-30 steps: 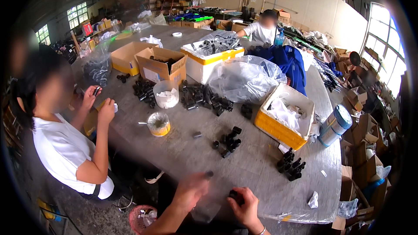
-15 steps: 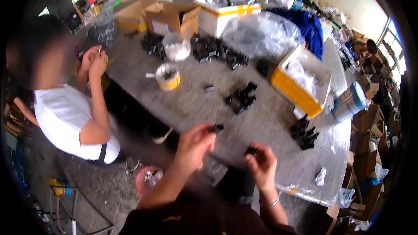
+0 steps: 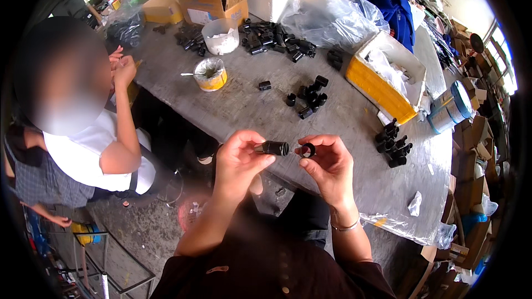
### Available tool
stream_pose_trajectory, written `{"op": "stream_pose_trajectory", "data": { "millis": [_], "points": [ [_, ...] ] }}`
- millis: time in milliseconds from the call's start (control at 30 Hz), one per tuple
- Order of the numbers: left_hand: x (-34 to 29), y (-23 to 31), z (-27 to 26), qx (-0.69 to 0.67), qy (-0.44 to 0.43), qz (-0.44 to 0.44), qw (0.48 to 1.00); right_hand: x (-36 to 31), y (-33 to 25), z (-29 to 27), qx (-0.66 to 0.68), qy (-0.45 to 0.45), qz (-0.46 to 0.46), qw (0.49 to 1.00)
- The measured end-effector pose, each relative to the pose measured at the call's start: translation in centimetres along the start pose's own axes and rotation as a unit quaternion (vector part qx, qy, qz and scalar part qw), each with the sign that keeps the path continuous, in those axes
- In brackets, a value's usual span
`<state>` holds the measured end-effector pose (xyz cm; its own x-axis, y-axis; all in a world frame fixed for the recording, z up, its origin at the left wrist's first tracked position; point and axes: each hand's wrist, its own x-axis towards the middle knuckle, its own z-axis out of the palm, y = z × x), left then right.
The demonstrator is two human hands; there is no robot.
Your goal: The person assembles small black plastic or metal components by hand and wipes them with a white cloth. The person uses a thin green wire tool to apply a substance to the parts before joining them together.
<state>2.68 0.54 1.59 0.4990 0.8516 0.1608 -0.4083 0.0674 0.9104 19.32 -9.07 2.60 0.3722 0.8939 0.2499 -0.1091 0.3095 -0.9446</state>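
Note:
Between the thumb and fingers of my left hand (image 3: 239, 160) is a black cylindrical part (image 3: 275, 148) with a narrower, shiny end toward the palm. Its open end points right. My right hand (image 3: 331, 167) pinches a short black ring-shaped cap (image 3: 307, 150), its hollow facing me. A small gap separates the two parts, held above the table's near edge. Beyond them on the table lies a loose group of black cylindrical parts (image 3: 305, 97), with a single black piece (image 3: 265, 85) to its left. Another cluster of black parts (image 3: 394, 145) is to the right.
On the grey table (image 3: 221, 116) are a tub with yellow tape (image 3: 210, 75), a translucent tub (image 3: 221, 37), a yellow-and-white foam box (image 3: 382, 91) and a clear plastic bag (image 3: 331, 22). A blue-and-white bucket (image 3: 450, 109) stands at right. A co-worker in white (image 3: 83, 149) is at left.
Both hands have moved up and closer together, bringing the cylindrical part and the cap nearly end to end. The view has shifted a little, and a second person shows at far left.

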Motion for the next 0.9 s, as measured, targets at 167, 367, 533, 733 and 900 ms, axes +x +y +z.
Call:
{"op": "stream_pose_trajectory", "data": {
  "millis": [167, 367, 533, 733, 900],
  "points": [
    [-0.3, 0.1, 0.8, -0.023, 0.000, 0.001, 1.000, -0.1, 0.0, -0.6, 0.084, -0.011, 0.044, 0.995],
    [-0.3, 0.0, 1.3, -0.024, 0.003, -0.021, 0.999, -0.5, -0.1, -1.4, 0.337, -0.025, 0.159, 0.928],
    [-0.1, -0.3, 1.9, -0.042, 0.022, -0.029, 0.998, -0.9, 0.3, -1.8, 0.385, 0.001, 0.188, 0.904],
    [0.2, -0.2, 2.5, -0.042, 0.024, -0.061, 0.997, -1.2, 0.2, -2.5, 0.326, -0.011, 0.166, 0.931],
    [0.1, -0.1, 3.1, 0.064, 0.024, -0.035, 0.997, -1.9, -0.2, -2.3, -0.076, 0.024, 0.025, 0.997]
  ]
}}
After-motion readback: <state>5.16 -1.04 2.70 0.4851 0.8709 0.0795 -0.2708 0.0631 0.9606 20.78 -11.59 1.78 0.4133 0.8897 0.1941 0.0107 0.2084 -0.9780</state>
